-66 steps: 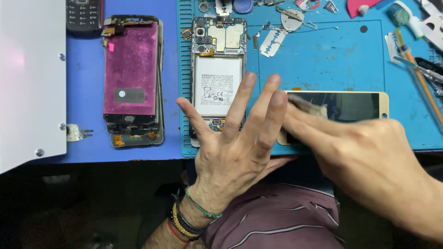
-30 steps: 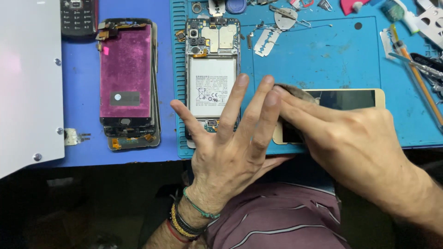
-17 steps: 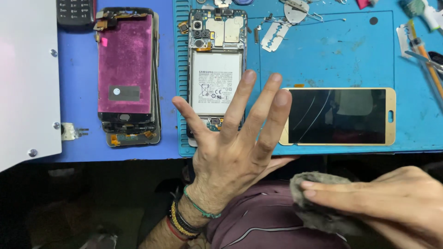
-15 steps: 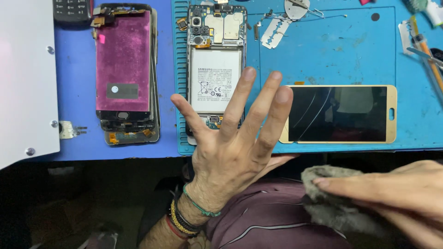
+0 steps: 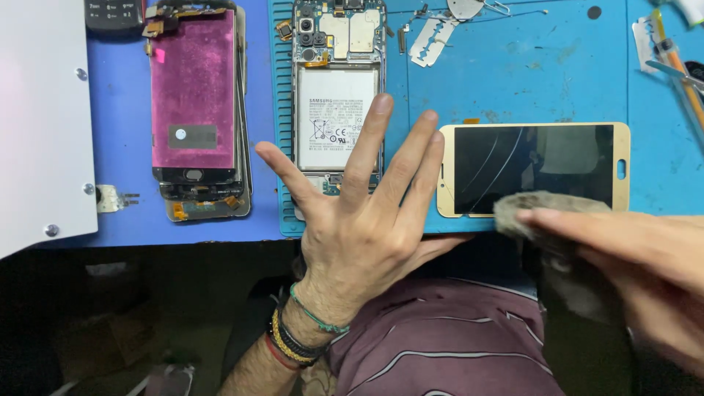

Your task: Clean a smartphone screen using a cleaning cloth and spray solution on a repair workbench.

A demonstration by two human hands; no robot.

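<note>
1. Fingers of the left hand [image 5: 367, 235] are spread wide and flat, holding nothing; the fingertips rest beside the left short edge of the gold-framed phone screen [image 5: 534, 170], which lies flat on the blue mat [image 5: 543, 81] near the front edge of the desk.
2. The right hand [image 5: 623, 257] is closed on a grey cloth [image 5: 546, 209] and presses it on the lower edge of the screen, near the middle.
3. To do this wiping well, I think the left fingers should block the screen so it does not slide, and the cloth should move with light, even pressure, because the glass shows thin curved cracks.
4. It seems wise to wipe along the cracks and not across them, so the fibres do not catch.
5. The screen is a flat rectangle, dark and glossy, with a matte gold border. The cloth looks soft and fuzzy. The mat is rubbery, with some dust marks.
6. To the left lies an opened phone body [image 5: 337, 95] with a white battery, and further left a pink-tinted display panel [image 5: 194, 95].
7. Thin metal razor blades [image 5: 433, 40] lie at the far side of the mat.
</note>
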